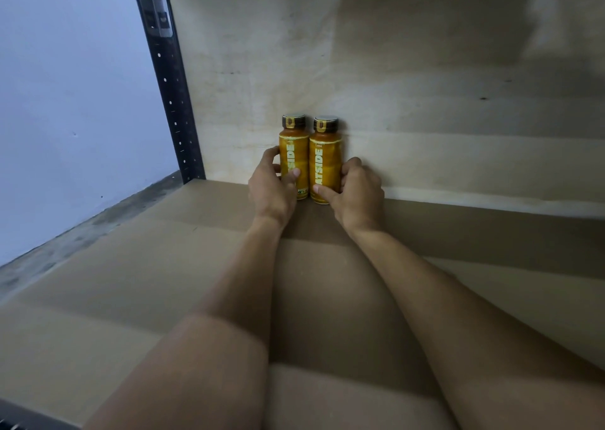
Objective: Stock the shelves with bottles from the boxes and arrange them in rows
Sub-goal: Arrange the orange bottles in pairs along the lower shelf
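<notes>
Two yellow bottles with dark caps stand upright side by side at the back of the brown shelf board (pixel 131 282), against the pale wooden back panel. My left hand (pixel 271 187) grips the left bottle (pixel 296 148) low on its body, thumb across the label. My right hand (pixel 357 194) grips the right bottle (pixel 325 154) near its base, thumb on the front. The bottles touch each other. Both forearms reach in over the shelf.
A black perforated metal upright (pixel 170 86) stands at the shelf's left rear corner, with a bluish wall (pixel 65 102) beyond it. The pale wooden back panel (pixel 425 102) runs across behind the bottles. A dark rail shows at the bottom left corner (pixel 19 420).
</notes>
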